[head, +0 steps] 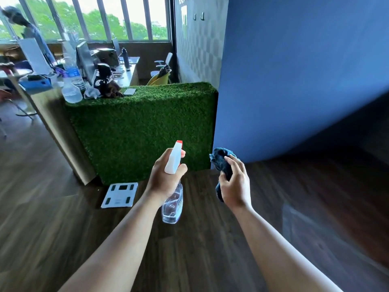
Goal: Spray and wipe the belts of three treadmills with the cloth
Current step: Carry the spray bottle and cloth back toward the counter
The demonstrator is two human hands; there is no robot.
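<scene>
From the head camera, both bare forearms reach forward over a dark wood-plank floor (63,228). The left hand (163,175) is curled round the neck of a spray bottle (173,205), with fingertips showing on the far side of its white trigger head (red-tipped nozzle pointing away from the person); the clear body hangs below the hand, in the air, and holds clear liquid. Just beside it, the right hand (234,186) pinches a bunched dark blue cloth (222,160) between thumb and curled fingers, cloth ends sticking out above and below the hand. The two hands are near each other but apart. Ahead stands a surface (147,123) clad in green artificial grass, set against a blue wall (294,81). On its top are plastic water bottles (71,89), a crumpled dark item and a phone (129,91). A white bathroom scale (120,194) lies on the floor at the foot of the surface. Windows (105,17) with green trees beyond fill the back.
</scene>
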